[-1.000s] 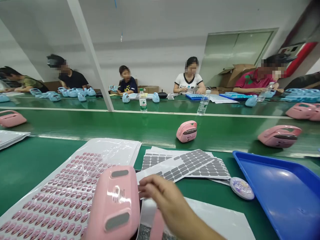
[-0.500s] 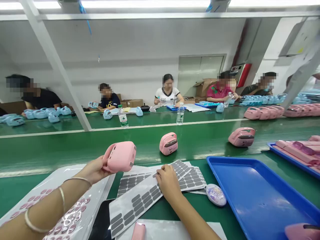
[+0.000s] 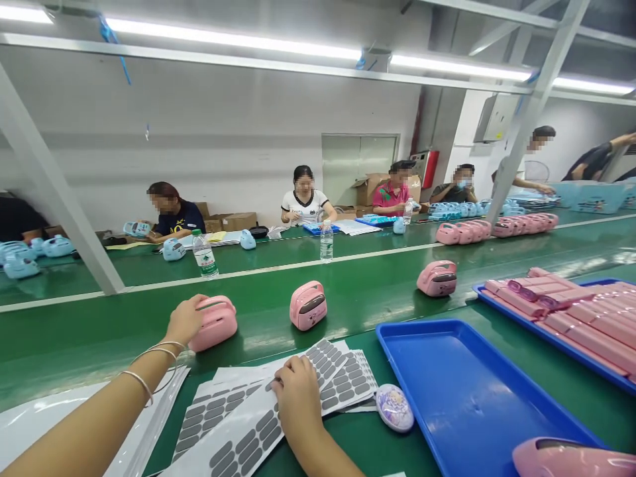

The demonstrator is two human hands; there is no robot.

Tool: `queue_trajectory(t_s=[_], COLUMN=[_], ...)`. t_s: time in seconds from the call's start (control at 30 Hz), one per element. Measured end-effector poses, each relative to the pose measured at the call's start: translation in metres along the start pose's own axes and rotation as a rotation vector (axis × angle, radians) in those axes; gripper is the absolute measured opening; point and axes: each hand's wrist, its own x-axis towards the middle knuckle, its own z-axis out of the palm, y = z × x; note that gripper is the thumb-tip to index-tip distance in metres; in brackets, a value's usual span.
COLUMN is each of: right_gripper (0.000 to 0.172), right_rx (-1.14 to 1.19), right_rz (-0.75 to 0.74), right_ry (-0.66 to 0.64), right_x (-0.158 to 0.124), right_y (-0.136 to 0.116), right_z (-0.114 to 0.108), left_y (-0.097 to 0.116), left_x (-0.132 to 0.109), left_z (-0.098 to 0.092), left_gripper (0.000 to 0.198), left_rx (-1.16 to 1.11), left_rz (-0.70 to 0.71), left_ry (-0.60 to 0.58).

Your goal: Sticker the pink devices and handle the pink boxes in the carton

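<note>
left hand [image 3: 186,322]: clasping pink handled device [image 3: 218,326]
right hand [image 3: 301,404]: fingers bent on grey-sticker sheet [image 3: 248,442]; cannot tell if pinching

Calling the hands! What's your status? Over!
Left hand: holding pink device, at green belt. Right hand: touching grey-sticker sheet. Nearby: second pink device, standing apart to the right.

Surface finishes: plastic and paper on smooth green worktop [image 3: 382,450].
Left pink housing [image 3: 217,326]: smooth, glossy plastic. Near white sheet [image 3: 258,405]: paper, with matt grey patches [image 3: 222,458]. Right blue tray [image 3: 477,397]: smooth, glossy plastic. Round badge [image 3: 395,408]: glossy.
</note>
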Motion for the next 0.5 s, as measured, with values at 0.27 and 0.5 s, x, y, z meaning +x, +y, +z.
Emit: queue_trajectory(t_s=[0.27, 0.5], right_gripper=[0.011, 0.017], right_rx=[-0.002, -0.114], right_rz=[0.089, 0.083], right_ry=[0.014, -0.007], right_x=[0.000, 0.001], right_y=[-0.006, -0.010], right_z=[0.001, 0.002], left_y=[0.053, 0.179], left_x=[-0.036, -0.170], left_z=[0.037, 0.123], left_gripper=[0.045, 0.034], left_rx=[0.174, -0.167], left_rz=[0.357, 0.764], left_ry=[0.173, -0.455])
